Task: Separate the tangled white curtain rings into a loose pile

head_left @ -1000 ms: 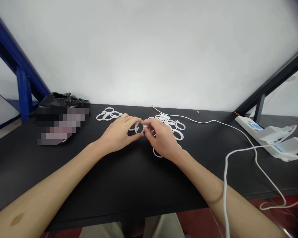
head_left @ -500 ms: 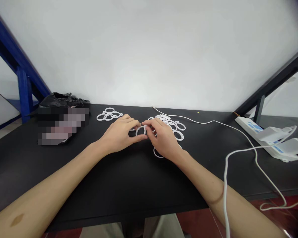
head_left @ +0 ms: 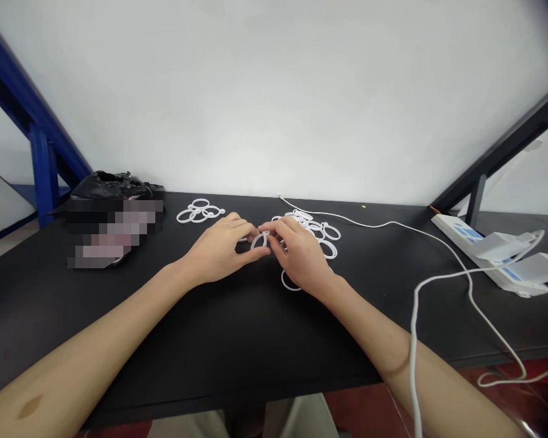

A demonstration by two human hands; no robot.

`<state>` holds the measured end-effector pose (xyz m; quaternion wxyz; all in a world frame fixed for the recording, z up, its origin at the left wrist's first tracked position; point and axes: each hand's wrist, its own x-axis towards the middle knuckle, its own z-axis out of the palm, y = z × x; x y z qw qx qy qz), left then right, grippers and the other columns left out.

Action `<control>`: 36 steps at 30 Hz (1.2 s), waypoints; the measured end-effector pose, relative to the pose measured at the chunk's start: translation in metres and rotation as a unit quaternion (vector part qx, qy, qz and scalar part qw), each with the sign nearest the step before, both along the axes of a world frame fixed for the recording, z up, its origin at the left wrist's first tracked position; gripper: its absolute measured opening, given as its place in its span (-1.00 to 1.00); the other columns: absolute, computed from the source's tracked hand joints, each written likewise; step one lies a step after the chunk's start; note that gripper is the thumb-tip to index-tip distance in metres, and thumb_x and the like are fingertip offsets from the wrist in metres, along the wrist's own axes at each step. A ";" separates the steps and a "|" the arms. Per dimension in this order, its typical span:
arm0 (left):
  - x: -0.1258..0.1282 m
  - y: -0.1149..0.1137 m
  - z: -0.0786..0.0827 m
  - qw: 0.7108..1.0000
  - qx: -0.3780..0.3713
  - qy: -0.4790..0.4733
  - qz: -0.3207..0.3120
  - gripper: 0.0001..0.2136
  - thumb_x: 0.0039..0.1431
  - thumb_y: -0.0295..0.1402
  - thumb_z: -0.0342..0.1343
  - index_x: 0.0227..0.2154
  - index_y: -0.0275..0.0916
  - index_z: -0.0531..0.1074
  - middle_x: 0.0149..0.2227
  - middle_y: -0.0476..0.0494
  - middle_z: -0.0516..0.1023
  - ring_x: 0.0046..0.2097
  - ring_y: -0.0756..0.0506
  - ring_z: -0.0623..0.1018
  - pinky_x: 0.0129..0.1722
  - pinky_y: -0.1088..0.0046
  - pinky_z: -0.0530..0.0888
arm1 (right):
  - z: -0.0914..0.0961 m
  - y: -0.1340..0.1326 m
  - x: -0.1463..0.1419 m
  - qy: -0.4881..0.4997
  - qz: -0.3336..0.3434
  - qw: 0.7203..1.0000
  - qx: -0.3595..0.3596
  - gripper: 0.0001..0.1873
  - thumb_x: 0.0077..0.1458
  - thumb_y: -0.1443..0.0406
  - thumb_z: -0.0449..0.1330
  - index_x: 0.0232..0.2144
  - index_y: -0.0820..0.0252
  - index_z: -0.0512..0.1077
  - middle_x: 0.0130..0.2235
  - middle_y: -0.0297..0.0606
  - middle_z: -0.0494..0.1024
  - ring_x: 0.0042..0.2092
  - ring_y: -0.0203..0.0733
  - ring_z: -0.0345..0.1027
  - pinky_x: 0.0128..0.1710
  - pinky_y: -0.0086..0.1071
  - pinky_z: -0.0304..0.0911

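Observation:
Between my hands, over the middle of the black table (head_left: 237, 340), a white plastic ring (head_left: 254, 242) stands on edge, tilted. My left hand (head_left: 226, 248) grips its left and lower side with thumb and fingers. My right hand (head_left: 299, 252) pinches the ring near the small knob at its top right. Another white ring partly shows behind my left fingers. Just beyond and beside my right hand lies a heap of white rings (head_left: 331, 232), some hidden by the hand. A smaller cluster of white rings (head_left: 201, 212), several with small eyelets, lies behind my left hand.
A black plastic bag (head_left: 112, 184) lies at the far left, beside a pixelated area. A white cable (head_left: 442, 277) loops across the right side, crossing my right forearm. White boxy devices (head_left: 497, 258) stand at the right. A white wall (head_left: 274, 103) rises behind the table.
The held ring has turned between my fingers and now looks narrower. Both hands stay in nearly the same place, and the ring piles have not moved.

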<state>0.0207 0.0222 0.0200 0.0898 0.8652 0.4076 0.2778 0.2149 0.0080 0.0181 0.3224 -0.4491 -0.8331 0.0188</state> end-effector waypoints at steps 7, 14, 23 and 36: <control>0.001 -0.002 0.004 1.000 -0.017 -0.003 0.011 -0.65 0.27 -0.02 -0.04 -0.47 -0.16 0.34 -0.39 -0.07 0.50 -0.22 -0.15 0.41 -0.22 0.26 0.40 | 0.002 -0.002 -0.001 -0.020 -0.020 1.000 0.006 -0.79 0.28 0.35 0.09 -0.09 0.16 0.48 -0.18 -0.22 0.50 -0.29 -0.27 0.39 -0.32 -0.40 0.26; -0.005 0.006 0.000 0.997 0.007 0.005 0.071 -0.66 0.26 -0.01 -0.03 -0.36 -0.16 0.43 -0.31 -0.10 0.56 -0.18 -0.18 0.45 -0.19 0.24 0.41 | 0.001 0.002 0.002 -0.026 -0.055 0.998 0.008 -0.75 0.26 0.31 0.13 -0.03 0.15 0.44 -0.17 -0.20 0.51 -0.20 -0.18 0.43 -0.28 -0.34 0.31; -0.042 0.032 -0.006 0.950 0.044 0.096 0.294 -0.55 0.24 -0.11 -0.11 -0.01 -0.32 0.45 0.01 -0.41 0.50 0.05 -0.43 0.41 -0.02 -0.01 0.38 | -0.005 0.006 0.007 -0.079 -0.043 0.996 0.002 -0.72 0.23 0.28 0.13 -0.04 0.24 0.44 -0.09 -0.03 0.47 -0.02 0.05 0.30 0.01 -0.04 0.29; -0.043 0.017 0.001 0.918 0.025 0.226 0.323 -0.70 0.16 -0.26 -0.04 -0.17 -0.33 0.43 -0.16 -0.52 0.52 0.00 -0.51 0.42 -0.10 -0.07 0.36 | -0.008 0.005 -0.013 -0.186 0.003 0.982 0.043 -0.66 0.30 0.34 0.04 0.06 0.23 0.44 -0.03 -0.05 0.53 0.12 0.11 0.20 0.11 0.00 0.20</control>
